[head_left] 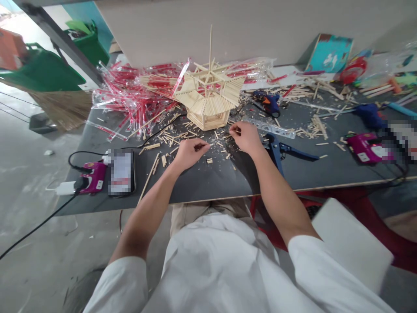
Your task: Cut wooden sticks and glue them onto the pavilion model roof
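Note:
A small pavilion model (208,98) built of thin wooden sticks stands on the dark table (202,182), a tall stick rising from its roof. Just in front of it, my left hand (189,153) is closed in a pinch on a short wooden stick piece. My right hand (245,135) is likewise pinched on a small stick piece near the model's base. Cut stick bits (169,141) and sawdust lie scattered around both hands.
Red-printed plastic wrappers (130,93) pile at the back left. A blue cutter (283,150) and metal ruler (273,128) lie right of my hand, a blue glue gun (269,102) behind. A phone (121,171) and pink device (94,177) sit left; another pink device (366,148) right.

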A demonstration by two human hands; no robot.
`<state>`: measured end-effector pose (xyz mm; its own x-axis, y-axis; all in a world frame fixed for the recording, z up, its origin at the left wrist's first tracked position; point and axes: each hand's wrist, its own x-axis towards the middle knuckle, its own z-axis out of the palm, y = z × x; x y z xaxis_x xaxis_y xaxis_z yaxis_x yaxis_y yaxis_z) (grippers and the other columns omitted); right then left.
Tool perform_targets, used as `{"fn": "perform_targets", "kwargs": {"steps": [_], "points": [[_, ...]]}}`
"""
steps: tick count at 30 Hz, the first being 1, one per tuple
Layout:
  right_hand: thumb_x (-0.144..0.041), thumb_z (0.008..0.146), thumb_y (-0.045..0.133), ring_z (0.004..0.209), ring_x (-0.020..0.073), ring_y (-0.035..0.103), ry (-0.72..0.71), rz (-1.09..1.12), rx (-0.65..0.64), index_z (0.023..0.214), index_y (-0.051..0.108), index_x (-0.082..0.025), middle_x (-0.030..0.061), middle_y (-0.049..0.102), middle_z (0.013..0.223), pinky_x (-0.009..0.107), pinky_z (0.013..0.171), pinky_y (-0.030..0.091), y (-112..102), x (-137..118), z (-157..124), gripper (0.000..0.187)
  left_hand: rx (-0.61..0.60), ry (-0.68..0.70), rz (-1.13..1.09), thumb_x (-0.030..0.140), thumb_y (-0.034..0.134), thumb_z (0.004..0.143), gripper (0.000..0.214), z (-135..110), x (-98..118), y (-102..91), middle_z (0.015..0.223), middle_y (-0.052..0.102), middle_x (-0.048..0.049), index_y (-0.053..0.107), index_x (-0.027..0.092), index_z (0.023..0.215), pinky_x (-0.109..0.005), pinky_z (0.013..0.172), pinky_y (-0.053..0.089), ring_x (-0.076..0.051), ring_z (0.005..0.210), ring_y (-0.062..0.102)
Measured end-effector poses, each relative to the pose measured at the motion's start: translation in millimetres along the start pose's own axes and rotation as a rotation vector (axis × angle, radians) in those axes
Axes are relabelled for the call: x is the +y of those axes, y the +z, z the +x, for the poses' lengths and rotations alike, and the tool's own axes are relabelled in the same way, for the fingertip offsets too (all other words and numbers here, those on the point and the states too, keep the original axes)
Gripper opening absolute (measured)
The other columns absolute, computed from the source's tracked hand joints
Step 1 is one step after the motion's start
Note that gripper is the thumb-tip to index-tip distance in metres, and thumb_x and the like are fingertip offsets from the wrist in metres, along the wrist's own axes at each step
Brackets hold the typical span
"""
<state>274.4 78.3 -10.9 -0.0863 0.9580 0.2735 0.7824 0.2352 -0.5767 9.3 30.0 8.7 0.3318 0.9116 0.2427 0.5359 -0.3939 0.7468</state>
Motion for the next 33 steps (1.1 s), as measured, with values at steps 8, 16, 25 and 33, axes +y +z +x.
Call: {"fn": "perform_targets", "kwargs": {"steps": [8,16,25,33], "points": [[-0.020,0.093,0.067,0.111,0.0339,0.061,-0.122,-0.175,-0.090,0.101,0.082,-0.020,0.0146,0.065,0.109,0.054,0.109,0.043,-5.9,-0.6,-4.2,0.017,-0.007,-0.008,0.012,0.037,0.067,0.093,0.022,-0.3,-0.7,0.5,0.082,0.078,-0.0015,0.081,0.020,0.089,-0.027,0.068,0.046,-0.014,0.069,0.065],[-0.013,0.093,0.060,0.112,0.0332,0.059,-0.143,-0.136,-0.082,0.093,0.072,-0.020,0.0134,0.069,0.106,0.051,0.107,0.044,-1.9,-3.9,-2.3,0.014,0.001,-0.013,0.011,0.039,0.067,0.094,0.024,-0.1,-1.8,1.9,0.081,0.078,-0.0013,0.080,0.020,0.090,-0.027,0.069,0.047,-0.014,0.069,0.064],[-0.024,0.092,0.065,0.089,0.0250,0.065,-0.087,0.220,0.132,0.095,0.071,-0.023,0.0080,0.071,0.097,0.042,0.086,0.054,-9.6,-14.2,-3.2,0.006,0.044,-0.009,0.003,0.041,0.066,0.094,0.025,0.9,-5.2,3.1,0.083,0.078,-0.0025,0.081,0.020,0.094,-0.027,0.069,0.048,-0.014,0.070,0.065],[-0.035,0.090,0.073,0.079,0.0211,0.068,-0.096,0.464,-0.057,0.091,0.072,-0.023,0.0054,0.075,0.091,0.040,0.079,0.056,-3.8,-34.6,-12.6,0.012,0.199,0.001,-0.066,0.044,0.068,0.094,0.027,0.1,1.4,2.1,0.078,0.076,-0.0020,0.081,0.020,0.093,-0.026,0.061,0.045,-0.012,0.062,0.059]]}}
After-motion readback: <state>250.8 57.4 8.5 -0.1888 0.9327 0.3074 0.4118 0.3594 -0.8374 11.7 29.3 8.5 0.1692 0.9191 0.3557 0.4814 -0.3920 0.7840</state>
